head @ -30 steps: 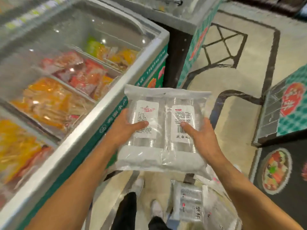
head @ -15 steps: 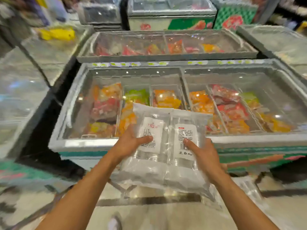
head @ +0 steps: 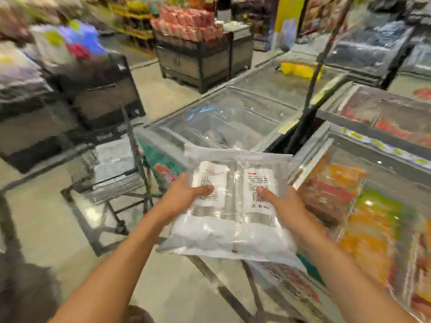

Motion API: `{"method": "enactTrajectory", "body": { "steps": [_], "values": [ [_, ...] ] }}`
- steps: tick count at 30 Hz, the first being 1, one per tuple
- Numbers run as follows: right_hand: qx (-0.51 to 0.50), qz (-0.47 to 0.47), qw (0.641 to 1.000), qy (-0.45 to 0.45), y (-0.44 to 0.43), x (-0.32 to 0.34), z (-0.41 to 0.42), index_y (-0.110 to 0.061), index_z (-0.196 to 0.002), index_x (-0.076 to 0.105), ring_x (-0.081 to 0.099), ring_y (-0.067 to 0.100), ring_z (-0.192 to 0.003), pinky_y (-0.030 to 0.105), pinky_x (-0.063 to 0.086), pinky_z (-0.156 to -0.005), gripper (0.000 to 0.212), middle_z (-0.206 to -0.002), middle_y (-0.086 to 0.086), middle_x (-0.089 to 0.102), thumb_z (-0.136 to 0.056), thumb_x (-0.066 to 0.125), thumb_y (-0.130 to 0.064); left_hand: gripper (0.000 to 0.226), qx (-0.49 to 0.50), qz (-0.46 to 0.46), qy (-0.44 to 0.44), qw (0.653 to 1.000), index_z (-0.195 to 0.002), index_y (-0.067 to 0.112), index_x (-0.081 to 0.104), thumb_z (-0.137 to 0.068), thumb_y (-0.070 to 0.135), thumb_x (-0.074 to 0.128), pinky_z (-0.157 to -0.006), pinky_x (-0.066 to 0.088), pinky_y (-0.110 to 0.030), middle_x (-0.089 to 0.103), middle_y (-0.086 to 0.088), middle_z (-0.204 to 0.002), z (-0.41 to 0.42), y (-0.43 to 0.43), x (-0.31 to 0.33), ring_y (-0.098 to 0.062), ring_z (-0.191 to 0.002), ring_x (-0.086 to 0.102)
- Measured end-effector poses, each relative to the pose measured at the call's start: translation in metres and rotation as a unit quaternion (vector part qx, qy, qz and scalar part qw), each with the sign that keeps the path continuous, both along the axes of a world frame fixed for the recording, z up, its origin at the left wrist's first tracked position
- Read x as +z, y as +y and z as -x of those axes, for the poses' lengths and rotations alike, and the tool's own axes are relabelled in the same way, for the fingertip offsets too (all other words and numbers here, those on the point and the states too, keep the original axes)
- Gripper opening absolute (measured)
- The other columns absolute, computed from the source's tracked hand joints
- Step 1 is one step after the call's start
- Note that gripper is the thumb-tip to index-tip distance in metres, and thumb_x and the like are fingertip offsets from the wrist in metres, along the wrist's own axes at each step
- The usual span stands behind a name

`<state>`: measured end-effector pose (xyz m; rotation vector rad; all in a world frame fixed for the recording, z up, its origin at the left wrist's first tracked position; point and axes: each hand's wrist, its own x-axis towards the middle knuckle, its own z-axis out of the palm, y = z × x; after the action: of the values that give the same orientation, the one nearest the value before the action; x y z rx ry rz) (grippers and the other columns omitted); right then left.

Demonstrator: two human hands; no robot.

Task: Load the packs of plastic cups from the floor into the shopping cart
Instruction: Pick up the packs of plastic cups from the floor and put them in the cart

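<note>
Left hand [head: 184,197] and right hand [head: 283,203] gripped the slick cup packs [head: 233,227], which might slip before reaching the shopping cart [head: 116,180].

2 arms outstretched, left grip [head: 184,197] and right grip [head: 284,206] clasped, thumbs uppermost.

I count two hands, the left hand [head: 184,197] and the right hand [head: 283,206]; two packs of plastic cups [head: 233,231], each with one white label [head: 213,176]; one shopping cart [head: 116,180]; three glass-topped freezers [head: 233,117] nearby. The farther displays are too blurred to count.
</note>
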<state>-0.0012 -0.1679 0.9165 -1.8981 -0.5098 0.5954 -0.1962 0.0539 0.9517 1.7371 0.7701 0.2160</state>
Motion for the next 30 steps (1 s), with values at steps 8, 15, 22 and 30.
{"method": "enactTrajectory", "body": {
  "steps": [8, 15, 22, 30],
  "values": [
    [0.144, 0.013, 0.988, 0.046, 0.255, -0.007, 0.015, -0.03, -0.115, 0.069, 0.071, -0.008, -0.085, 0.015, 0.052, -0.076, 0.042, -0.105, -0.015, 0.074, -0.085, 0.085, -0.055, 0.021, 0.157, 0.034, -0.007, 0.987, -0.108, 0.037, 0.067, -0.095, 0.027, 0.081, -0.085, 0.056, -0.024, 0.079, 0.021, -0.102, 0.076, 0.179, -0.003, 0.004, -0.091, 0.075],
    [0.252, 0.01, 0.963, 0.095, 0.449, -0.01, 0.028, -0.025, -0.117, 0.072, 0.076, 0.006, -0.096, 0.013, 0.053, -0.061, 0.031, -0.101, -0.012, 0.078, -0.092, 0.082, -0.04, 0.028, 0.241, 0.05, -0.009, 0.969, -0.106, 0.046, 0.062, -0.099, 0.024, 0.077, -0.092, 0.055, -0.032, 0.077, 0.021, -0.108, 0.103, 0.32, -0.003, -0.002, -0.099, 0.075],
    [0.293, 0.027, 0.951, 0.095, 0.621, -0.045, 0.037, -0.031, -0.137, 0.059, 0.07, 0.012, -0.112, 0.025, 0.052, -0.071, 0.09, -0.126, -0.019, 0.071, -0.067, 0.081, -0.082, 0.033, 0.301, 0.076, -0.004, 0.951, -0.13, 0.027, 0.066, -0.099, 0.021, 0.076, -0.081, 0.06, -0.031, 0.082, 0.01, -0.111, 0.119, 0.459, -0.02, -0.012, -0.098, 0.08],
    [0.337, 0.08, 0.935, 0.078, 0.844, -0.074, 0.054, -0.034, -0.111, 0.074, 0.078, 0.009, -0.09, 0.042, 0.06, -0.095, 0.034, -0.096, -0.014, 0.081, -0.088, 0.081, -0.057, 0.035, 0.33, 0.094, -0.001, 0.939, -0.13, 0.025, 0.068, -0.097, 0.02, 0.078, -0.091, 0.063, -0.043, 0.082, 0.0, -0.115, 0.139, 0.673, -0.077, -0.023, -0.103, 0.08]
  ]
}}
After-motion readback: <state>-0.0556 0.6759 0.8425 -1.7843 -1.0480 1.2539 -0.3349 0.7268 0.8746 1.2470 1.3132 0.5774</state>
